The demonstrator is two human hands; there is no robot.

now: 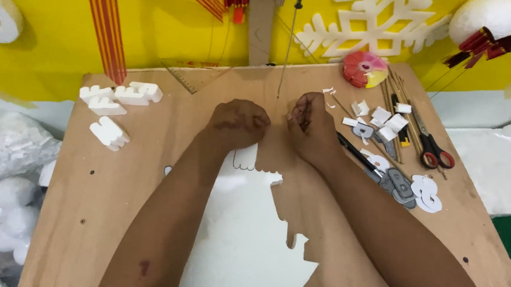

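White foam sheet (237, 242) on brown board (97, 190); scissors (434, 150) red-handled, wall (164, 32) yellow.

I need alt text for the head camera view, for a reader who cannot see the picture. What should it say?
Two bare hands, left hand and right hand, press a white foam sheet against a thin upright wire on a wooden board. Cut foam letters lie at the left; scissors and small foam scraps lie at the right, before a yellow wall.

One head camera looks steeply down, close over the wooden board (97, 190).
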